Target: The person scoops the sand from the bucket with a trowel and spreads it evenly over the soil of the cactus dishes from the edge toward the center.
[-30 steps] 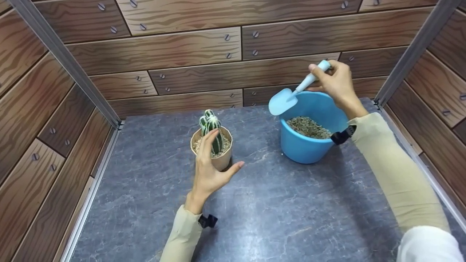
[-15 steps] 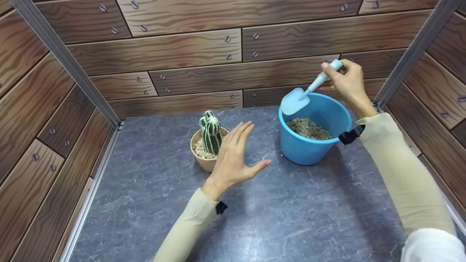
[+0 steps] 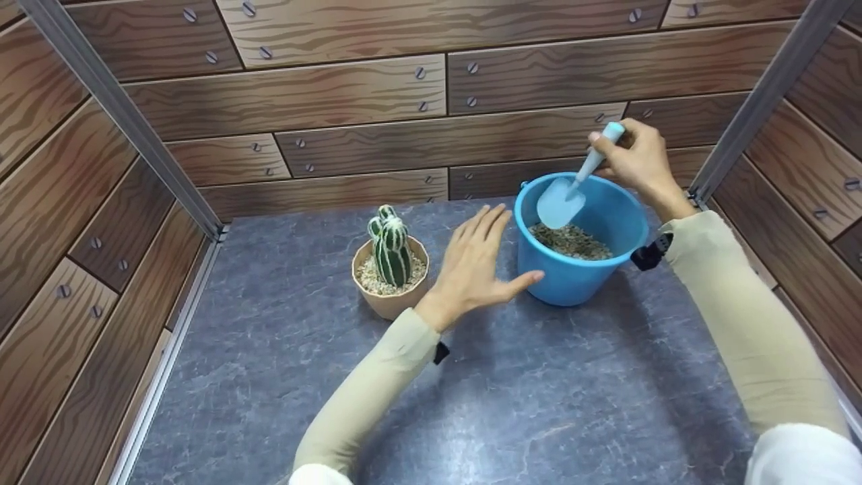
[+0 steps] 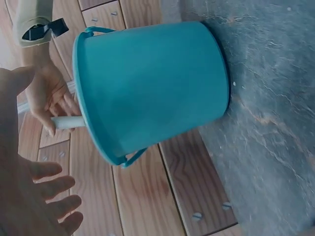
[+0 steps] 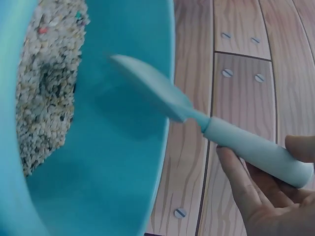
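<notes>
Both arms [image 3: 747, 316] extended; right hand [image 3: 638, 156] holds trowel [image 3: 561, 203] tilted into bucket [image 3: 569, 281]; left hand [image 3: 473, 268] spread wide

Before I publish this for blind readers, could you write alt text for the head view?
A right hand holds a light blue trowel with its blade in the mouth of a blue bucket, above gravel. An outstretched left hand is between the bucket and a potted cactus, over a dark marbled tabletop.

The bucket [image 3: 564, 281] and trowel [image 3: 561, 203] look like smooth plastic, the gravel [image 3: 576, 244] rough, the tabletop [image 3: 465, 417] glossy.
</notes>
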`<state>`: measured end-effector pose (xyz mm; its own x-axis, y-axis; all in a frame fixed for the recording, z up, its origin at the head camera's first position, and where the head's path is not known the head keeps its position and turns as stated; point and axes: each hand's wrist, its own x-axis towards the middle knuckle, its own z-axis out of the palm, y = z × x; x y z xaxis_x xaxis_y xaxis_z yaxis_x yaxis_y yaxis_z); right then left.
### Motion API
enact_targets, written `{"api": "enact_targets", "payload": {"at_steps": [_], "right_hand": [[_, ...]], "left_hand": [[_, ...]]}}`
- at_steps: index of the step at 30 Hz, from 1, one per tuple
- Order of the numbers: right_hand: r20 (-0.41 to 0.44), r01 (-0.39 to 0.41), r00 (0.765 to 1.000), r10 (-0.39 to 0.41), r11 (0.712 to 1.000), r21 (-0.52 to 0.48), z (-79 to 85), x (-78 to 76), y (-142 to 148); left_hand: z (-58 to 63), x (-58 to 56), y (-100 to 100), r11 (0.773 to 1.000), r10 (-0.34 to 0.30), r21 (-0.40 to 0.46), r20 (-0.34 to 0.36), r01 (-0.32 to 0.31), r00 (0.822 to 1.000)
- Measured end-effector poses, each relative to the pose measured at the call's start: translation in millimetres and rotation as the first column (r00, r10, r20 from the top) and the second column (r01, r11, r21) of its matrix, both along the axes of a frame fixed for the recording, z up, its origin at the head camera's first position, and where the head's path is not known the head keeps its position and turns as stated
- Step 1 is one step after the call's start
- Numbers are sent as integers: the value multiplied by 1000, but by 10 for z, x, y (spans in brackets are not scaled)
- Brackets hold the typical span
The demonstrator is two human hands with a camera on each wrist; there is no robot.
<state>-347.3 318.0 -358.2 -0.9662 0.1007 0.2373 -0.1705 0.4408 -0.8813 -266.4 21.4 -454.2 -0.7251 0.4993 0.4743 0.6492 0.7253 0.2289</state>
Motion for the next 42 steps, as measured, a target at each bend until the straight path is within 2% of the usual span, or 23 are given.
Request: {"api": "enact_targets", "payload": {"at_steps": [5, 9, 15, 20, 26, 33, 42], "right_hand": [[-18, -12, 1000, 16, 983, 185, -60, -21, -62], [0, -45, 999, 46, 964, 261, -90, -34, -96], [30, -72, 997, 66, 928, 365, -99, -39, -141], [65, -105, 994, 86, 915, 390, -138, -72, -197], [80, -112, 993, 87, 913, 392, -224, -98, -221], [121, -145, 987, 104, 905, 400, -216, -95, -230], [182, -183, 974, 134, 940, 288, -220, -75, -243]], "left_hand": [[-34, -113, 151, 1000, 20, -6, 94, -19, 995], [-67, -177, 252, 999, 30, -24, 164, -27, 986], [-86, -256, 365, 1000, 29, 0, 217, -30, 976], [-103, -281, 417, 999, 20, 26, 260, -27, 965], [-119, -264, 435, 997, 24, 59, 302, -44, 953], [-99, -253, 423, 996, 20, 80, 338, -50, 941], [-46, -258, 419, 997, 16, 61, 359, -41, 933]]}}
